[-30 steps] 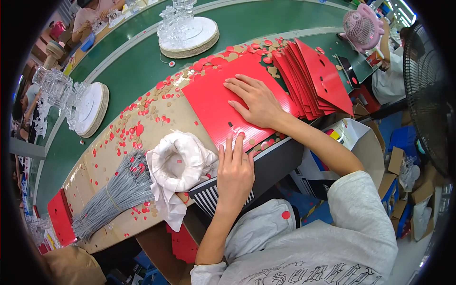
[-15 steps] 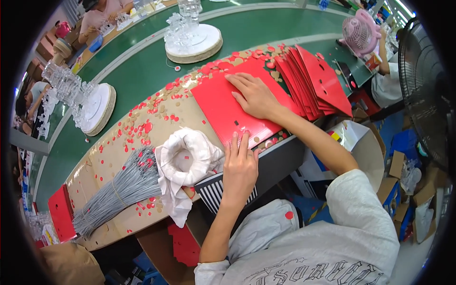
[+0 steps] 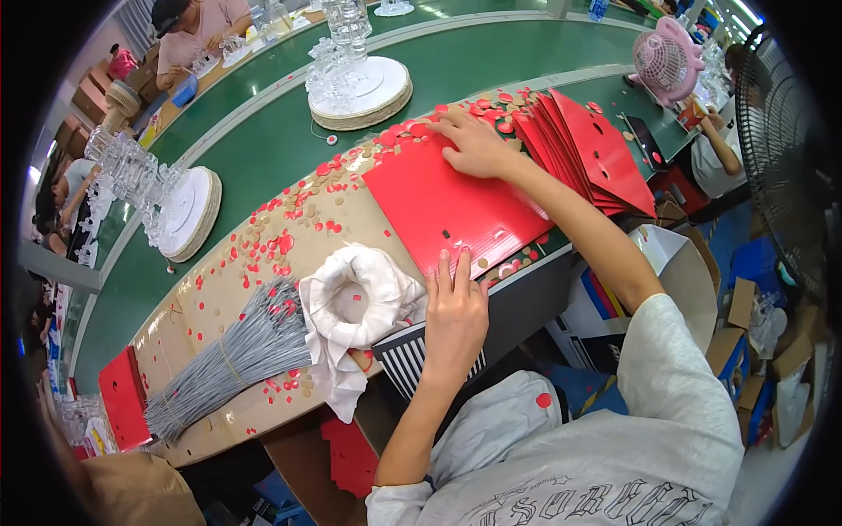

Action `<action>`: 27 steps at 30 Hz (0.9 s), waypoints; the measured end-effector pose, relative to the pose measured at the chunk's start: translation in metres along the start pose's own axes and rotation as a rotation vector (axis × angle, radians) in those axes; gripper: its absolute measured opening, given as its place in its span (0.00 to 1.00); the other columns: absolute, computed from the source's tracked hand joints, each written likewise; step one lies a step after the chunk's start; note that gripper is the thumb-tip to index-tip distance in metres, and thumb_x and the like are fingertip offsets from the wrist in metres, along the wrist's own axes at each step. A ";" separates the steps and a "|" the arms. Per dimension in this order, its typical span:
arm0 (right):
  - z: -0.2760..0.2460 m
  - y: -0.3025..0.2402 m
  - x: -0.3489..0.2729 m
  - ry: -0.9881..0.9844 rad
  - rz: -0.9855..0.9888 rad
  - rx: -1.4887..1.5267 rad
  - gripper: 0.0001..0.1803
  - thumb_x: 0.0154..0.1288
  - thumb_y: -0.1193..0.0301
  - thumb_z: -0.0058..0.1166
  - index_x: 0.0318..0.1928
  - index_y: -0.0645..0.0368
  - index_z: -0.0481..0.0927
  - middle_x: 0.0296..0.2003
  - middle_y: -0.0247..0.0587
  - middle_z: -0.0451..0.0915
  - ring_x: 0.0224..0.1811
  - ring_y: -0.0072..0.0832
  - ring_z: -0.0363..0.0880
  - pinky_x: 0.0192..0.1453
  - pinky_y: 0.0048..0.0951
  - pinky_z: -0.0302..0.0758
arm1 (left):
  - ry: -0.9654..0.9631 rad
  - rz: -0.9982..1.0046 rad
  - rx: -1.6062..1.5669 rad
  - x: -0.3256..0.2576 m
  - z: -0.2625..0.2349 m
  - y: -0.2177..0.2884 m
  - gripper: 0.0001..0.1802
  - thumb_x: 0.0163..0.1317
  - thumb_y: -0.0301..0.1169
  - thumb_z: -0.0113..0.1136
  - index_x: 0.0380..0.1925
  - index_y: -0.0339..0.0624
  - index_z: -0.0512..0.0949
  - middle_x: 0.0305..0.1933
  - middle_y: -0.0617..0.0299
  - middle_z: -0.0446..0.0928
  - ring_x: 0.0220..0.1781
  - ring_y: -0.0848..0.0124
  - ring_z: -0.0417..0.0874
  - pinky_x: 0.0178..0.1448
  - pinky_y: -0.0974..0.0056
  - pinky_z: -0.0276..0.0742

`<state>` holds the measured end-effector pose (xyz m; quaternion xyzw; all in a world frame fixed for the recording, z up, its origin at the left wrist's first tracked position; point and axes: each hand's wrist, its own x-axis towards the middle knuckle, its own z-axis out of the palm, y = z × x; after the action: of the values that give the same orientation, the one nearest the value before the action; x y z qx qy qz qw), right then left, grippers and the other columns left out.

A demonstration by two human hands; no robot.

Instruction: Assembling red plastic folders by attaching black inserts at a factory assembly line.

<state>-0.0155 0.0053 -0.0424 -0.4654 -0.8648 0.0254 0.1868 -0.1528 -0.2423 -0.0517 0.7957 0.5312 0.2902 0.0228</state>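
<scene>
A glossy red sheet (image 3: 421, 193) with a small slot lies on the cardboard-covered worktop in front of me. My right hand (image 3: 482, 151) rests on its far part, fingers spread. At the near edge, my left hand (image 3: 458, 316) lies with fingers stretched over the sheet and thumb apart; whether the thumb reaches underneath is hidden. To the right leans a fanned stack of slotted red sheets (image 3: 601, 162). A black board with a striped end (image 3: 526, 294) runs along the near side, below my hands.
Left of the sheet are a ring of white cloth (image 3: 323, 294) and a tied bundle of grey wires (image 3: 224, 364). Red and brown punched discs (image 3: 272, 250) litter the cardboard. Clear ornaments on round white bases (image 3: 368, 83) stand on the green conveyor (image 3: 482, 53). A black fan (image 3: 789, 167) stands right.
My right hand has slid slightly away from me toward the sheet's far edge. My left hand stays at the near edge. The whole view has shifted a little.
</scene>
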 end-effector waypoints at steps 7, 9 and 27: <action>-0.038 -0.019 0.015 -0.072 -0.052 -0.065 0.30 0.56 0.60 0.62 0.58 0.56 0.75 0.57 0.44 0.75 0.66 0.42 0.70 0.77 0.62 0.54 | 0.004 0.024 0.030 -0.002 0.000 -0.002 0.18 0.69 0.33 0.59 0.35 0.22 0.83 0.63 0.41 0.74 0.69 0.42 0.72 0.71 0.39 0.69; -0.049 -0.024 0.014 0.038 -0.051 -0.011 0.30 0.51 0.61 0.71 0.54 0.53 0.76 0.49 0.40 0.80 0.60 0.40 0.75 0.77 0.60 0.55 | -0.005 0.017 0.009 -0.001 0.002 -0.001 0.18 0.70 0.33 0.59 0.35 0.22 0.83 0.63 0.42 0.74 0.69 0.42 0.72 0.70 0.39 0.69; -0.177 -0.045 0.003 0.681 -0.404 -0.037 0.25 0.65 0.78 0.63 0.63 0.53 0.79 0.59 0.41 0.81 0.62 0.37 0.79 0.66 0.35 0.75 | 0.310 0.085 0.038 -0.029 -0.029 0.005 0.12 0.59 0.32 0.67 0.27 0.31 0.80 0.60 0.43 0.78 0.63 0.46 0.78 0.65 0.50 0.76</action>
<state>0.0083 -0.0409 0.1324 -0.2712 -0.8277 -0.1834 0.4557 -0.1703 -0.2773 -0.0381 0.7635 0.4996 0.3999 -0.0869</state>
